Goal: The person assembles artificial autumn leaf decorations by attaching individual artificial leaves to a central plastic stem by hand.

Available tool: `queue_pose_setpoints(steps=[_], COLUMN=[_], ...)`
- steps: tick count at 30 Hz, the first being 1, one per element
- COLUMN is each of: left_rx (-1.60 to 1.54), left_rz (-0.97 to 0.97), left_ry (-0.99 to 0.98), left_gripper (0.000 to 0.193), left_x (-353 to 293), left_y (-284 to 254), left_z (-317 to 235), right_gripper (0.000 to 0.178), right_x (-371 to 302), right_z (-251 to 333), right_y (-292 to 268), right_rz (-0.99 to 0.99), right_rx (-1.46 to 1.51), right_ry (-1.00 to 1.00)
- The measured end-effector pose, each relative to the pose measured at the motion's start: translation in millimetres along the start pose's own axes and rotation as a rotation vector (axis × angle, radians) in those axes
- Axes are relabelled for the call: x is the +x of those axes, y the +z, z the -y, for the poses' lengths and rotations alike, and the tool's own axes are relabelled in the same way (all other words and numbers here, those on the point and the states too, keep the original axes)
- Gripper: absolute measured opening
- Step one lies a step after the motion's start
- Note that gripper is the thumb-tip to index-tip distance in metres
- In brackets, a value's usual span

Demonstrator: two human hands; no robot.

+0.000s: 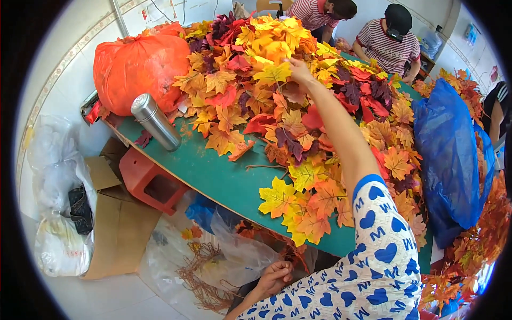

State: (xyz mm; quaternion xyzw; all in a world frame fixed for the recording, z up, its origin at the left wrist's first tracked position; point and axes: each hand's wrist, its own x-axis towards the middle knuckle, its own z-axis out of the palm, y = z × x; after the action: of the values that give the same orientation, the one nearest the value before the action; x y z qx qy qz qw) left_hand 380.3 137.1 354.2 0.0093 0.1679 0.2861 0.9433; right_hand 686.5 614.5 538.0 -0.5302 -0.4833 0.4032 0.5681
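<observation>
A large heap of artificial maple leaves (pixel 229 114) in yellow, orange, red and dark purple covers much of the green table (pixel 197 160). My right hand (pixel 300 72) is stretched far over the heap, its fingers closed at the edge of a yellow leaf (pixel 273 73). Low down by the near table edge, my left hand (pixel 276 274) is curled with thumb and fingers together. What it holds, if anything, I cannot make out. Close to my right sleeve lies a spray of yellow and orange leaves (pixel 306 200), fanned out on the table.
A red bag (pixel 141 72) and a steel thermos (pixel 156 121) stand at the left end. Blue plastic bags (pixel 448 154) bulge on the right. Below are a cardboard box (pixel 122 229), a red stool (pixel 152 181) and brown stems (pixel 202 272) on clear plastic. Two people (pixel 392 40) sit across.
</observation>
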Motion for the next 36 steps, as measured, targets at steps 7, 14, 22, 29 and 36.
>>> queue_pose_setpoints(steps=[7,14,22,29,36], left_rx=[0.097,0.171,0.24,0.214,0.251], left_rz=[-0.014,0.09,0.08,0.103,0.033], left_ry=[-0.044,-0.014,0.056,0.092,0.152], left_gripper=[0.008,0.008,0.01,0.01,0.014], left_x=[-2,-7,-7,-5,-19], left_y=[13,27,79,112,107], left_z=[4,25,48,64,62], right_gripper=[0.039,0.022,0.014,0.013,0.011], right_x=[-124,-311,-421,-379,-367], right_z=[101,123,100,66,30], right_y=[-66,-133,-167,-130,-118], right_rz=[0.125,0.115,0.411,0.153,0.271], right_rx=[-0.269,-1.312,-1.641,-1.264,-1.474], right_ry=[-0.365,-0.715,-0.462,-0.664,-0.378])
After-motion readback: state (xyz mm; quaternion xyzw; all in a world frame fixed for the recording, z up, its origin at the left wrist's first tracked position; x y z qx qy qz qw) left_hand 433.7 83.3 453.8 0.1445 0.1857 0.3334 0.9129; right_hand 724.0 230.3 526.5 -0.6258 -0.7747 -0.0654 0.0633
